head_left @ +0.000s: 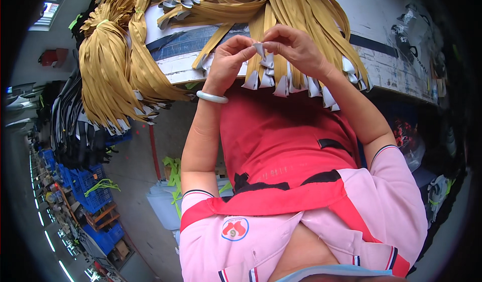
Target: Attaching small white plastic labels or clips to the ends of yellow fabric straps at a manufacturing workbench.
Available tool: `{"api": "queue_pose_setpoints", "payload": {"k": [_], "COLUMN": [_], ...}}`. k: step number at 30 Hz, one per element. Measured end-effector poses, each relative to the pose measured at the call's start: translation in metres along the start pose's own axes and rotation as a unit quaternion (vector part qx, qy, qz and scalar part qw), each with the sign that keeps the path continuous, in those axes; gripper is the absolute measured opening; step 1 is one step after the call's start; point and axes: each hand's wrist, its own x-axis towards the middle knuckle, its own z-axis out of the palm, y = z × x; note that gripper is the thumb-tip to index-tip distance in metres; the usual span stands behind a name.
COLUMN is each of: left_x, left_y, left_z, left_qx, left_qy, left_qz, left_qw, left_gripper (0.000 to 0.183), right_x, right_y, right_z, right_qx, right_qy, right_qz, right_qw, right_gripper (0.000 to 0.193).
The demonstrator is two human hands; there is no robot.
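A wide bundle of flat golden-tan straps [306, 11] hangs over the near edge of the table, with whitish end pieces at the lower tips. At the table edge my left hand [231, 58] pinches a small whitish strap end [259, 49] between thumb and forefinger. Close beside it, my right hand [298, 51] has thumb and fingertips closed on the same end. Just below the two hands hang more whitish strap ends [251, 80]. A single tan strap [213, 46] lies slanted to the left of my left hand.
Tied tan strap bundles [105, 66] hang over the table's left side, beside dark straps [70, 116]. Dark tape runs along the worn white table edge [186, 71]. Blue crates [93, 186] stand on the floor at left. Clear plastic wrapping [411, 36] lies at the right.
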Motion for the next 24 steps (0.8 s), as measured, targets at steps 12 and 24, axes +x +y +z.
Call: {"api": "queue_pose_setpoints", "payload": {"k": [12,24], "left_x": [0.002,0.0], "left_y": [-0.009,0.001], "left_z": [0.004,0.026], "left_qx": [-0.032,0.2], "left_qy": [0.004,0.12], "left_qz": [-0.047,0.015], "left_qw": [0.998,0.972], "left_gripper": [0.008,0.009], "right_x": [0.006,0.009], "right_y": [0.016,-0.004], "right_z": [-0.009,-0.01], "right_qx": [0.018,0.027], "right_qy": [-0.068,-0.066], "right_qz": [0.035,0.144], "right_qw": [0.997,0.987], "right_gripper": [0.016,0.009]}}
